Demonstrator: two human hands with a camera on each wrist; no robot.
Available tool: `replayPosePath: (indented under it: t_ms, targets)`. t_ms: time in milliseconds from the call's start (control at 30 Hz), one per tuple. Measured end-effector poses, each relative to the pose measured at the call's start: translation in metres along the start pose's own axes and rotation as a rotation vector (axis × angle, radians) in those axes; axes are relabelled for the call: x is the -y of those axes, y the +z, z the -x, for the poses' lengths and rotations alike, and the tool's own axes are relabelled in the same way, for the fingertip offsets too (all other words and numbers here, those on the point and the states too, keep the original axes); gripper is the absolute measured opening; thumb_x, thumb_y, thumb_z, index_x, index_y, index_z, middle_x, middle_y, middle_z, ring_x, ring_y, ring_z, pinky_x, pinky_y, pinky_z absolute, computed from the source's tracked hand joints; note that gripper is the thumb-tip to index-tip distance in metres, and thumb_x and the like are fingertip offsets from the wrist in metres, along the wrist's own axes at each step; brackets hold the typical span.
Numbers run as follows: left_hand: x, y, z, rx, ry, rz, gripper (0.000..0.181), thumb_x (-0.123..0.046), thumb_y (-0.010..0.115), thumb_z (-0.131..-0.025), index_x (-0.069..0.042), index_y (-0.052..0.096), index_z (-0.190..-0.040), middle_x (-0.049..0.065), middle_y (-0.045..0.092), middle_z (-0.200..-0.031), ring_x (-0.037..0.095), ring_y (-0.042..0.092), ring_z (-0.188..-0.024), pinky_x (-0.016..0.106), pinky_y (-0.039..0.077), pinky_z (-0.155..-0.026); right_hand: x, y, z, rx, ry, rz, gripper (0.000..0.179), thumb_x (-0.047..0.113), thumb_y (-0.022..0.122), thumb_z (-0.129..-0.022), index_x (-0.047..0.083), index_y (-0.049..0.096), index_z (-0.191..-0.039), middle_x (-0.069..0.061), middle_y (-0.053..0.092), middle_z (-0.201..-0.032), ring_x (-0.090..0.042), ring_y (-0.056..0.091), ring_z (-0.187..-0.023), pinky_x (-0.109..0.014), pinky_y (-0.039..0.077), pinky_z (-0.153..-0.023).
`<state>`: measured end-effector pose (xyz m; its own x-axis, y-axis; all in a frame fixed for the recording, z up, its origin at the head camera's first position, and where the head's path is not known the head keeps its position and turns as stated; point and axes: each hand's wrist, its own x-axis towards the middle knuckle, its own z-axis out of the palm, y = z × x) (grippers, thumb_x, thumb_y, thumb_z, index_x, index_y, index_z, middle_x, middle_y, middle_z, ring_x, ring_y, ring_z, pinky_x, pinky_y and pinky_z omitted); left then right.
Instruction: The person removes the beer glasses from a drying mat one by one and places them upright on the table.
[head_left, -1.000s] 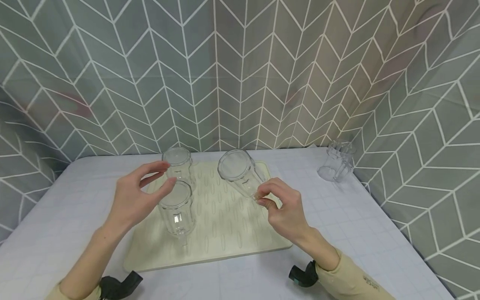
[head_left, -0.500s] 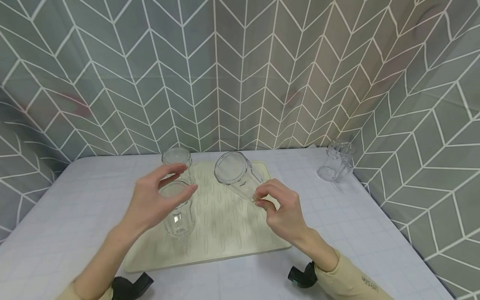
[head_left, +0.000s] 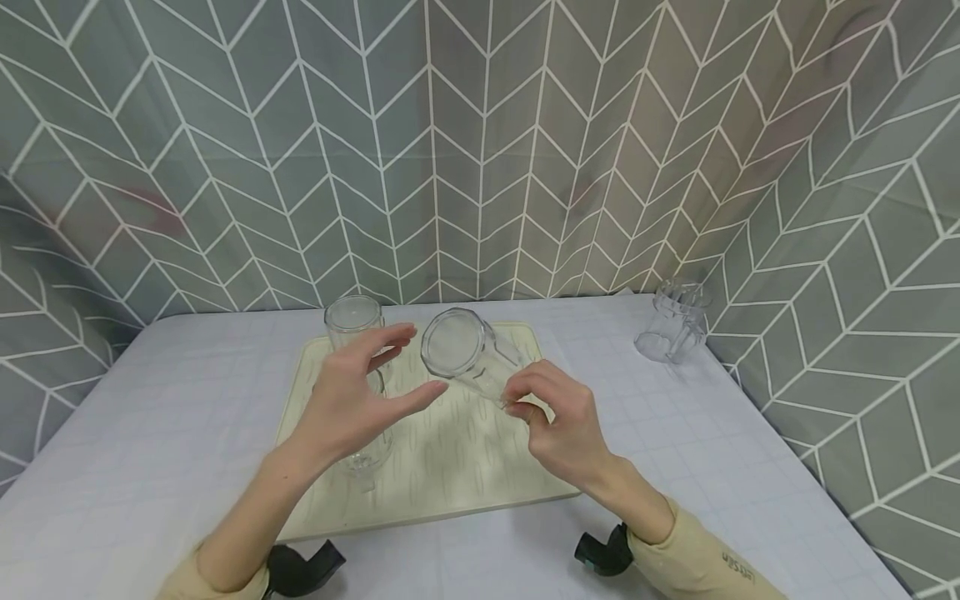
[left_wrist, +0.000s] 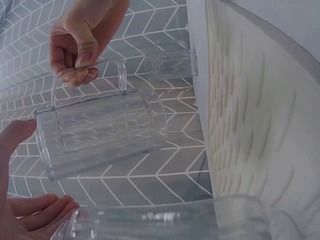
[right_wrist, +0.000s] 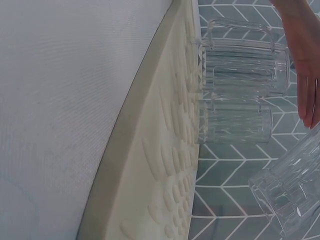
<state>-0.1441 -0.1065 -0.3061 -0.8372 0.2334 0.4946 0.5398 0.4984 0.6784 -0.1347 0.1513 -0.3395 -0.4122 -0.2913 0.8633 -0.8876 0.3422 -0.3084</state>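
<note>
A clear glass mug (head_left: 468, 354) is held tilted above the cream ridged mat (head_left: 480, 467). My right hand (head_left: 551, 417) grips its handle, as the left wrist view shows with the handle (left_wrist: 122, 75) between thumb and fingers. My left hand (head_left: 360, 400) is spread at the mug's round end, thumb and fingers apart; whether the thumb touches the rim I cannot tell. Behind and below the left hand, a near glass mug (head_left: 371, 457) stands on the mat, mostly hidden in the head view. A far glass mug (head_left: 352, 315) stands just beyond it.
Another clear mug (head_left: 667, 329) stands on the white-covered table (head_left: 675, 450) at the back right, close to the patterned curtain (head_left: 480, 150). The curtain rises behind the table and along its right side. A black wrist camera (head_left: 303, 569) hangs under the left forearm.
My left hand has moved right, from over the standing mugs to the held mug's end. That mug has shifted slightly left and down and tipped further toward the left hand.
</note>
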Motion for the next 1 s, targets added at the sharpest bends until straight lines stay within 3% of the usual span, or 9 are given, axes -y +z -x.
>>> replayPosePath:
  t_ms: [367,633,1000]
  targets:
    - [-0.005,0.009,-0.001,0.032,-0.036,0.014,0.076,-0.038,0.088,-0.074,-0.011,0.055,-0.137,0.003,0.063,-0.127,0.018,0.062,-0.121,0.026,0.056,-0.095,0.0,0.001,0.001,0.028,-0.053,0.036,0.035,-0.026,0.067,-0.07,0.006,0.065,-0.085,-0.002,0.064,-0.082,-0.013,0.059,-0.075,-0.018,0.052,-0.068]
    - [-0.008,0.013,0.001,0.007,0.012,0.055,0.074,-0.033,0.089,-0.073,-0.01,0.056,-0.136,0.002,0.063,-0.125,0.016,0.06,-0.118,0.022,0.056,-0.093,-0.001,0.002,0.001,0.036,-0.106,0.048,0.036,-0.028,0.062,-0.07,0.005,0.065,-0.083,-0.001,0.064,-0.081,-0.013,0.058,-0.073,-0.02,0.052,-0.065]
    - [-0.009,0.016,0.004,0.002,0.047,0.005,0.078,-0.033,0.088,-0.074,-0.007,0.053,-0.139,0.003,0.06,-0.133,0.018,0.058,-0.121,0.025,0.056,-0.093,0.0,0.003,0.001,0.071,-0.166,0.066,0.033,-0.026,0.061,-0.072,0.004,0.066,-0.084,-0.002,0.064,-0.081,-0.014,0.058,-0.072,-0.02,0.053,-0.063]
